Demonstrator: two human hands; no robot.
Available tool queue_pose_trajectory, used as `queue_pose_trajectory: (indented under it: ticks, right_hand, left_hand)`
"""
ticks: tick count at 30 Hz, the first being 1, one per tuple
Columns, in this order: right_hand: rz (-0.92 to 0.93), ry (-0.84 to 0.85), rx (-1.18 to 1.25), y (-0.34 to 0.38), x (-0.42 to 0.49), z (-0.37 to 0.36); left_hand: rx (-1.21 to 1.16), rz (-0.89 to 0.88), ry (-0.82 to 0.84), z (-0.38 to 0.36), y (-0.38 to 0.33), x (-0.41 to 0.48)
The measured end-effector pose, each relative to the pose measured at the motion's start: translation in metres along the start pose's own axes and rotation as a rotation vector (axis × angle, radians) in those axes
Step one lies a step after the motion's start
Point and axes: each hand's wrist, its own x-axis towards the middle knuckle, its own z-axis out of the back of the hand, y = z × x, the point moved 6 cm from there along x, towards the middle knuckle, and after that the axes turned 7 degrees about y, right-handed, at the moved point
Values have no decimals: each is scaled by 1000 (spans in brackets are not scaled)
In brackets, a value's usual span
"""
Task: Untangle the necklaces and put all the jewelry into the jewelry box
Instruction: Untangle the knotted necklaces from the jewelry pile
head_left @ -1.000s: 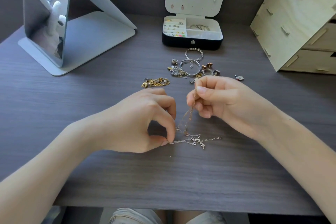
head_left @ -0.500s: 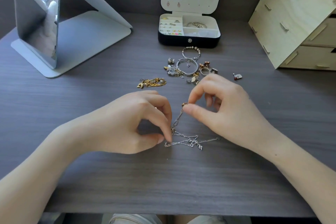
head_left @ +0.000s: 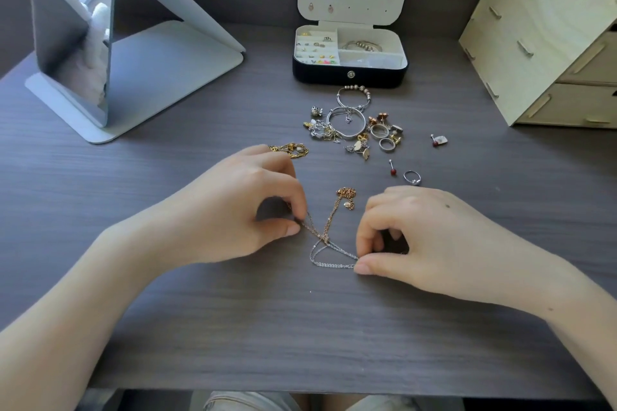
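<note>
Head view shows us our left grip (head_left: 233, 207) pinching the gold necklace (head_left: 329, 220) between thumb and forefinger, while our right grip (head_left: 430, 237) pinches the silver necklace (head_left: 330, 256) the same way, both low on the surface (head_left: 300, 327). The two chains cross in a knot between the hands, and the gold one's far end lies bunched just beyond. Farther back, a pile of loose jewelry (head_left: 347, 125) sits before the open jewelry box (head_left: 350, 77), whose compartments hold earrings and a bracelet. A mirror (head_left: 73, 43) stands left, a wooden drawer unit (head_left: 534, 27) right.
</note>
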Motion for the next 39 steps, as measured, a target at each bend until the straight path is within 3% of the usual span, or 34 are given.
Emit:
queue_pose_trajectory:
  ticks: [4, 9, 12, 21, 30, 35, 39]
  right_hand:
    - [-21, 1, 32, -4, -2, 1]
    - [-52, -41, 103, -4, -4, 6]
    - [-72, -128, 128, -7, -1, 12]
    - [-131, -314, 248, -24, 3, 20]
    - [-139, -450, 370, -37, -8, 37]
    - [-196, -514, 592, -51, -14, 42]
    - [-267, -541, 530, -59, -17, 42]
  left_hand:
    - [141, 45, -35, 2, 4, -1]
    - [-68, 122, -9, 1, 11, 0]
    - [-75, 139, 12, -3, 14, 1]
    - [-35, -29, -2, 15, -9, 1]
    - [-70, -173, 194, 12, -71, 61]
    - [-88, -154, 271, -1, -82, 89]
    - [-152, -103, 314, -15, -80, 96]
